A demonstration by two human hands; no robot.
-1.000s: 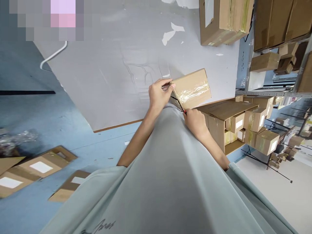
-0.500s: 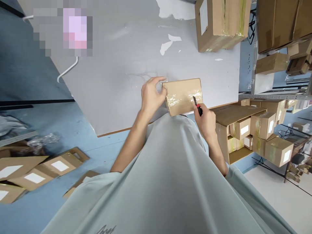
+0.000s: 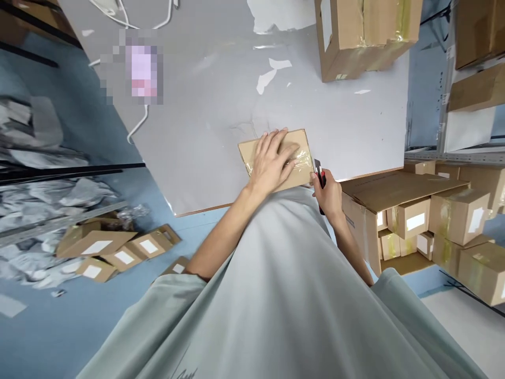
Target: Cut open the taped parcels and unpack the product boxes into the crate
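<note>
A small taped cardboard box (image 3: 300, 145) lies flat on the grey table (image 3: 205, 131), close to its near edge. My left hand (image 3: 272, 160) rests on top of the box with fingers stretched out and spread. My right hand (image 3: 328, 193) is closed round a red and black utility knife (image 3: 320, 176), whose tip sits at the box's right end. My pale green shirt covers the lower middle of the view.
A large cardboard box (image 3: 363, 37) stands at the table's far right. An open carton of small labelled boxes (image 3: 410, 210) sits on the floor at right, shelves with boxes behind it. More small boxes (image 3: 118, 247) and grey plastic bags lie on the blue floor at left. A white cable (image 3: 138, 126) hangs off the table.
My left hand moved from the box's left end onto its top and flattened. The box was laid flat. The knife came off the taped top to the box's right end.
</note>
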